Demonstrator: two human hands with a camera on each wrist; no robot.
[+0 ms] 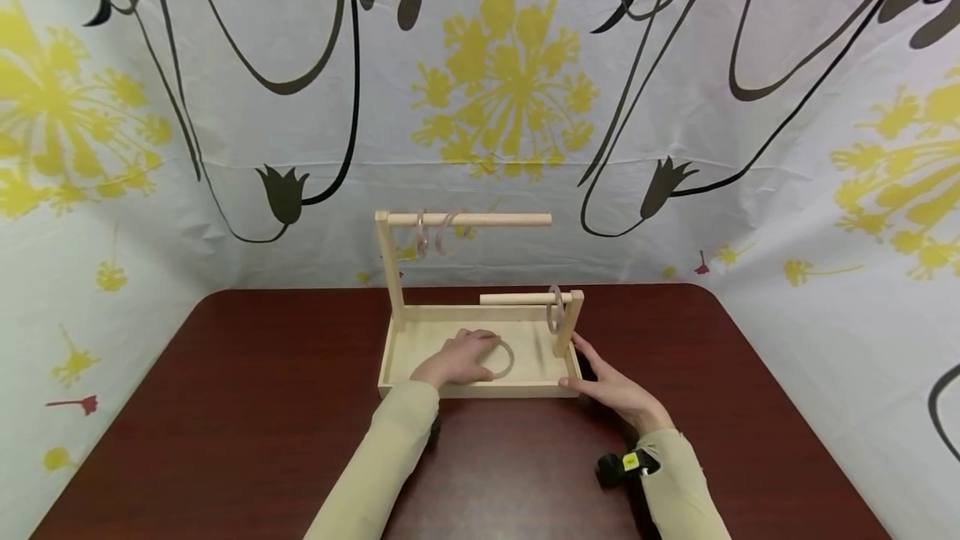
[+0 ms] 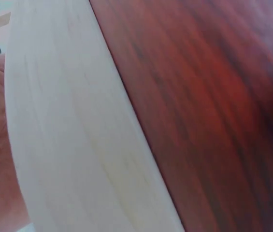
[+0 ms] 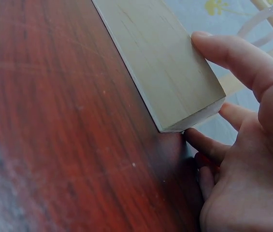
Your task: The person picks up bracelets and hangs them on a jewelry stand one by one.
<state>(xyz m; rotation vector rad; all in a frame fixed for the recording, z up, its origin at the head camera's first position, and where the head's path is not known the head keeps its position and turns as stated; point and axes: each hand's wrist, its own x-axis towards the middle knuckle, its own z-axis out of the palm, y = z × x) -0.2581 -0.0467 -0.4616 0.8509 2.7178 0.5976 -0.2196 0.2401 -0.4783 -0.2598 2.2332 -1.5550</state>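
Note:
A shallow wooden tray [image 1: 450, 391] with two pegs rising from it sits on the table. My left hand [image 1: 461, 357] reaches over its front edge, holding a pale translucent ring [image 1: 511, 359] between thumb and fingers just above or on the tray floor. In the left wrist view the tray's front wall [image 2: 73, 116] covers most of that hand. At the tray's right front corner, my right hand [image 1: 618, 390] grips the wood, its thumb on the front rim and other fingers along the side. The right wrist view shows this hand [image 3: 252, 111] around the corner.
Two rings [image 1: 421, 235] hang on the tall upper peg [image 1: 510, 220], on its left part. Another ring [image 1: 554, 311] hangs on the lower peg [image 1: 513, 299], close to its right post. Dark red table [image 1: 247, 407] surrounds the tray; a patterned cloth [image 1: 360, 132] stands behind.

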